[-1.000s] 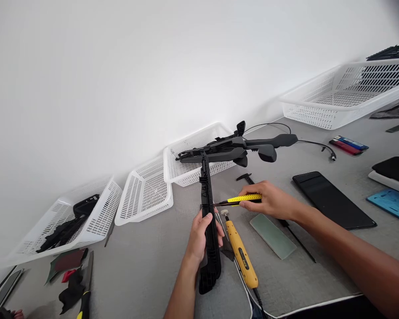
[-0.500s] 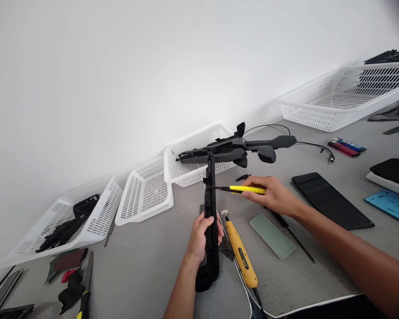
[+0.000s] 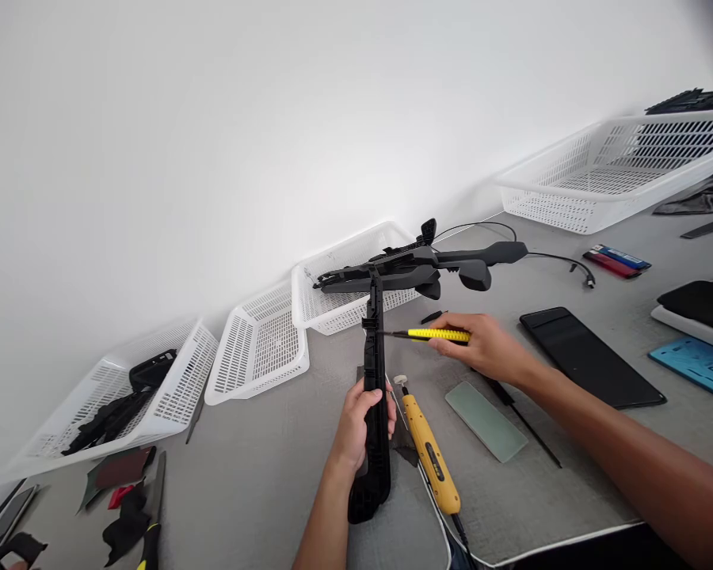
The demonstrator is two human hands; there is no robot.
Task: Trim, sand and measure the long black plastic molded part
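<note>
My left hand [image 3: 356, 419] is wrapped round the lower half of a long black plastic part [image 3: 375, 356], which is held upright with its wide end toward me. My right hand [image 3: 481, 340] grips the yellow handle of a thin file-like tool [image 3: 440, 336]. The dark tip of that tool points left and meets the right side of the black part, above my left hand. Close to the right of my left hand lies a yellow rotary tool [image 3: 431, 459] with a pale round head. A pale green rectangular block [image 3: 487, 421] rests below my right hand.
Behind the part, a white basket [image 3: 314, 313] holds dark grey and black parts that overhang its right side. More white baskets [image 3: 255, 388] stand left and right. A black tablet [image 3: 591, 356] lies at right. Fingertips and a black piece [image 3: 24, 546] show at the lower left edge.
A black piece with fingertips of another hand has come into view at the lower left edge. My right hand and the yellow-handled tool have shifted slightly left.
</note>
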